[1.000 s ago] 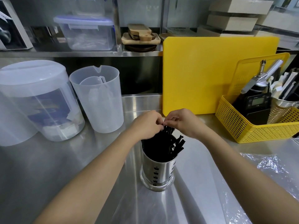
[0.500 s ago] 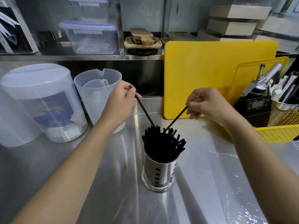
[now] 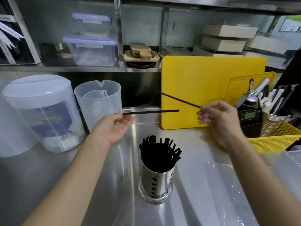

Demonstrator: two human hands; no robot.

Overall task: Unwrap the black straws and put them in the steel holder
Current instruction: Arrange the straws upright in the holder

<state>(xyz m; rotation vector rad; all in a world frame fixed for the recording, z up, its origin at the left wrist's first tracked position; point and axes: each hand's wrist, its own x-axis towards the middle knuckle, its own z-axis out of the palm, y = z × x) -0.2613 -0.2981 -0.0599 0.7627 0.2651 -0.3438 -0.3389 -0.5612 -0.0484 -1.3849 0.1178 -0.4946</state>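
Left hand [image 3: 114, 126] is palm up, fingers [image 3: 128, 119] loosely curled, pinching a black straw [image 3: 151, 112] by one end. It lies level and points right. Right hand [image 3: 218, 118] fingers [image 3: 203, 111] pinch a second straw [image 3: 179, 100] that slants up-left. Both are clear of the steel holder [image 3: 156, 181], which is packed with upright straws [image 3: 159, 154] on the table [image 3: 211, 185].

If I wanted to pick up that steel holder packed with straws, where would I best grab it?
Probably round the upright wall of the steel holder, about midway, coming from the side. The black straws bristle out of its mouth, so a grasp from above would likely bend them, and nothing stands against its sides.
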